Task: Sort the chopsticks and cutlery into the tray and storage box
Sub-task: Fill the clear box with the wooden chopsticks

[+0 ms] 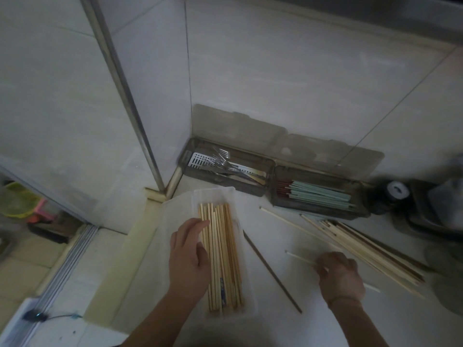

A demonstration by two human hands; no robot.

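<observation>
Left hand (189, 256) fingers straight on tray (175, 216) chopsticks (223, 256) — right hand (339, 274) pinches loose chopstick (299, 257).

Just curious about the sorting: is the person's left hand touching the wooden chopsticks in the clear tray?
Touching. The head view shows the left hand lying on the wooden chopsticks in the clear tray, fingers overlapping them.

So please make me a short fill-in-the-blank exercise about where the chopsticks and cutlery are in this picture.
1. The left hand rests on wooden chopsticks lying in a clear ____.
2. The right hand pinches one pale ____ on the counter.
3. The metal forks lie in the smoky storage box nearest the ____.
4. A single dark chopstick lies ____ the two hands.

Missing words: tray; chopstick; corner; between
</observation>
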